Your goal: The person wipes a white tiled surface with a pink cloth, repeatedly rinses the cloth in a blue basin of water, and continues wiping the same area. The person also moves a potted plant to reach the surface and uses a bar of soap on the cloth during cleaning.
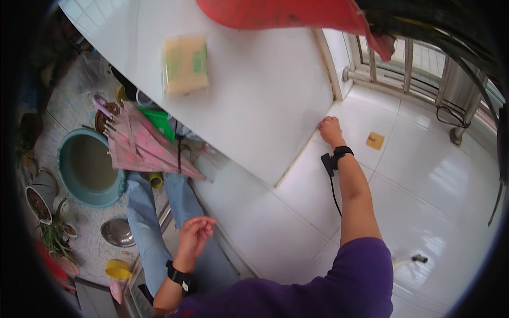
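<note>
My right hand (330,128) reaches out to the edge of a large white panel (254,87), where it meets the white tiles; the fingers are curled and their tips are hidden, so I cannot tell whether they grip anything. My left hand (197,233) hovers above my jeans with fingers loosely bent and nothing in it. Both wrists wear black straps, and a black cable hangs at the right one. A wrapped yellowish package with green print (185,65) rests on the panel. Above it, a red sheet (286,14) crosses the top of the view.
A pink folded umbrella (147,147), a teal basin of murky water (91,169), potted plants (55,238) and a metal bowl (118,232) stand on the left. Metal window bars (407,65) line the upper right. A yellow square (375,140) lies on the tiles.
</note>
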`<control>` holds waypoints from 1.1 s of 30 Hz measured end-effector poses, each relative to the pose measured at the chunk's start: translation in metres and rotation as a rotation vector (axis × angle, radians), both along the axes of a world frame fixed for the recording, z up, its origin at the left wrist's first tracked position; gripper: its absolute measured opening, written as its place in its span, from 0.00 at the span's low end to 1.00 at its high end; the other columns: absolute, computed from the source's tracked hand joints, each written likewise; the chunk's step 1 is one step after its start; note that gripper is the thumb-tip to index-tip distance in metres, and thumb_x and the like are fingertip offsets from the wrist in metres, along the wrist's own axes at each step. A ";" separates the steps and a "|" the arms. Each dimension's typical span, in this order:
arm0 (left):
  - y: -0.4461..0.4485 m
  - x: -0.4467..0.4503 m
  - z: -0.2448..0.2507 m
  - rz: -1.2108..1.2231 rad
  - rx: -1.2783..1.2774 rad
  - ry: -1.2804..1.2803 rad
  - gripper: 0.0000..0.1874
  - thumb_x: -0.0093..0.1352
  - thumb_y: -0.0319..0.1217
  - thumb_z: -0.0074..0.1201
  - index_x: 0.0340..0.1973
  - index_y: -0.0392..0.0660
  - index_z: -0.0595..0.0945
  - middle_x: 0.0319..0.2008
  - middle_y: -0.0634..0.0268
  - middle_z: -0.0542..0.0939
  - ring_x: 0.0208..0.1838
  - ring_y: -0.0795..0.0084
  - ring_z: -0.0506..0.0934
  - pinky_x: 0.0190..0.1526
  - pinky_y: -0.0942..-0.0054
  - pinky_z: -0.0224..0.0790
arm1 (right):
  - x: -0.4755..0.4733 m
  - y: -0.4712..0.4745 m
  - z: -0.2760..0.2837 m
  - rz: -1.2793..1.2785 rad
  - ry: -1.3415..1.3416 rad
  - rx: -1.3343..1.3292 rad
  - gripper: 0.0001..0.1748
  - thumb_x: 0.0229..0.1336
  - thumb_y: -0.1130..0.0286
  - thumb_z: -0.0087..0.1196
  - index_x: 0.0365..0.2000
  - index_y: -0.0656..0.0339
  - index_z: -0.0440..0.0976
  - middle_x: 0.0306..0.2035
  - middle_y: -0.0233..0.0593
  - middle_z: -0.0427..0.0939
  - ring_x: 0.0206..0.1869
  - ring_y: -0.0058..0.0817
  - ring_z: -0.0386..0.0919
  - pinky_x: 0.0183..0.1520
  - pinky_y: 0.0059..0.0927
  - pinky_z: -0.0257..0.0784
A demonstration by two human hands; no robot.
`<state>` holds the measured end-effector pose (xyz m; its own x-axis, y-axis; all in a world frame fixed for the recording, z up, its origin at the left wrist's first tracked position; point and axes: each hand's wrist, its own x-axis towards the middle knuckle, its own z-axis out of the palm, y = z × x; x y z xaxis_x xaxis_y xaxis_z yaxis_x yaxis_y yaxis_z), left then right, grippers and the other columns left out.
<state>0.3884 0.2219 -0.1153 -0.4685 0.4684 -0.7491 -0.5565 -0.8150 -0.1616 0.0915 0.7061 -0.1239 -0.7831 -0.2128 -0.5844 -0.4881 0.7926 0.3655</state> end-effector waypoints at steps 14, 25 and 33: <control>-0.068 0.001 0.041 0.099 0.120 -0.024 0.12 0.64 0.25 0.42 0.33 0.28 0.77 0.22 0.62 0.72 0.26 0.72 0.69 0.31 0.76 0.62 | 0.192 -0.123 0.020 -0.122 -0.188 -0.153 0.05 0.40 0.77 0.51 0.19 0.56 0.75 0.30 0.35 0.73 0.39 0.37 0.66 0.50 0.35 0.60; -0.131 0.007 0.046 0.173 0.053 0.026 0.12 0.65 0.25 0.41 0.34 0.29 0.77 0.24 0.64 0.73 0.28 0.73 0.70 0.32 0.77 0.63 | 0.242 -0.205 0.045 -1.159 -0.512 -0.495 0.09 0.52 0.72 0.47 0.22 0.63 0.74 0.21 0.39 0.75 0.24 0.33 0.70 0.29 0.33 0.67; -0.135 0.021 0.061 0.121 -0.237 0.165 0.12 0.66 0.26 0.42 0.38 0.31 0.77 0.25 0.67 0.72 0.29 0.78 0.69 0.34 0.80 0.63 | 0.199 -0.374 0.060 -1.931 -0.941 -1.716 0.10 0.54 0.69 0.41 0.24 0.65 0.68 0.28 0.42 0.69 0.36 0.27 0.65 0.42 0.39 0.69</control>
